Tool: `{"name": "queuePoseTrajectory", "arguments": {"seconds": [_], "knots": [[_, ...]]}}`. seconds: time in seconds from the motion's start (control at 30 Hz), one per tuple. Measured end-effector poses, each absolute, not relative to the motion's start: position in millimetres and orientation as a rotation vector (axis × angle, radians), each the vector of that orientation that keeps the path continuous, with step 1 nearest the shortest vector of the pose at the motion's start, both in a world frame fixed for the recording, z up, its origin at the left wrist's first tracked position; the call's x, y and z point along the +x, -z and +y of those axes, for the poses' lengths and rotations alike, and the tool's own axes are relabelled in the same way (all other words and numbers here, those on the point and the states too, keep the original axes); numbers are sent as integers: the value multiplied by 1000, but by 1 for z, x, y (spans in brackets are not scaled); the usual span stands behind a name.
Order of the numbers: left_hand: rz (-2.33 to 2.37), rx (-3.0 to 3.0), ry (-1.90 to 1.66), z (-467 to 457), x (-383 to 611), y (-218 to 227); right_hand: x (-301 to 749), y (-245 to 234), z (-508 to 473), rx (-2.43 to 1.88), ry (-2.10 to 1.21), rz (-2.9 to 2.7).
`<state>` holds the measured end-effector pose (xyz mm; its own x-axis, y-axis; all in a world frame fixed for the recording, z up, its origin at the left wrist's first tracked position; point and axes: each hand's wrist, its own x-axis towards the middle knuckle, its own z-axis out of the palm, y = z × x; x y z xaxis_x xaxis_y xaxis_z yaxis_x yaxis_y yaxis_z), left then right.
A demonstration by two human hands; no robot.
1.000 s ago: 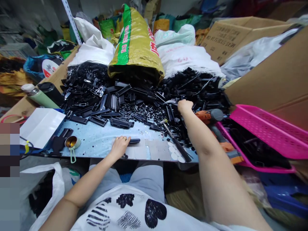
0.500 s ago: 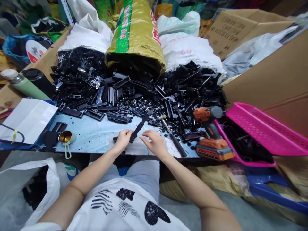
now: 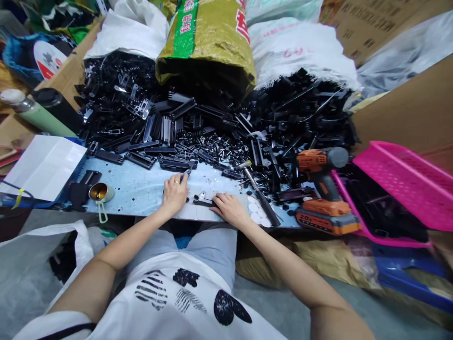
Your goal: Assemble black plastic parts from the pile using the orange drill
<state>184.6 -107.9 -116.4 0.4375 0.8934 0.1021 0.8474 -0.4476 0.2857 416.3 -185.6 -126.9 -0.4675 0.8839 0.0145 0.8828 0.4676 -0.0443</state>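
On the bench in front of me, my left hand (image 3: 175,194) is closed over a small dark metal part (image 3: 184,176), whose tip shows beyond the fingers. The palm hides the rest of it. To the right, my right hand (image 3: 229,208) has its fingers curled over the end of a long, narrow black part (image 3: 204,203) that lies on a pale plate (image 3: 193,213). A few tiny dark and shiny bits sit beside that part. A hammer (image 3: 260,196) with a yellowish head and black handle lies right of my right hand.
Behind the hands, black metal parts (image 3: 166,127) and loose rivets (image 3: 226,146) spill from several sacks. An orange cordless drill (image 3: 323,189) stands at the right beside a pink basket (image 3: 406,189). At the left are a small metal cup (image 3: 101,192) and a green bottle (image 3: 42,123).
My left hand has moved left and slightly forward, away from the black part it held upright. That part now lies flat under my right fingers. The view has shifted a little.
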Motion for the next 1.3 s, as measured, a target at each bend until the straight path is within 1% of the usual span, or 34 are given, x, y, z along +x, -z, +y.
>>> {"name": "queuePoseTrajectory", "arguments": {"seconds": [0.07,0.2,0.27,0.37,0.47,0.6,0.7,0.77,0.87,0.93,1.03,1.1,1.17,1.3], "knots": [[1453,2498,-252,-100,177,115,419,123,-185,-1562,-93,-2688],[1001,2560,-78,-98,167,110,424,109,-182,-1459,-255,-2790],[942,2580,-45,-103,170,108,422,107,-181,-1499,-290,-2810],[925,2611,-16,-109,181,105,414,109,-181,-1581,-284,-2804],[882,2624,-54,-109,187,104,407,104,-183,-1651,-212,-2775],[857,2586,-208,-109,184,112,397,82,-187,-1698,-91,-2759],[838,2594,-293,-112,178,118,393,68,-187,-1719,-70,-2749],[846,2608,-292,-113,176,119,395,67,-184,-1691,-76,-2755],[857,2621,-184,-111,183,115,404,80,-177,-1647,-124,-2778],[788,2657,-133,-103,198,110,414,91,-173,-1641,-182,-2763],[766,2734,-202,-77,237,104,434,99,-164,-1659,-226,-2656],[899,2782,-228,-54,267,103,449,98,-154,-1753,-186,-2518],[1016,2832,-177,-30,295,106,463,94,-139,-1906,-116,-2356],[1043,2896,-47,-2,324,111,483,95,-97,-2121,6,-2212]]}}
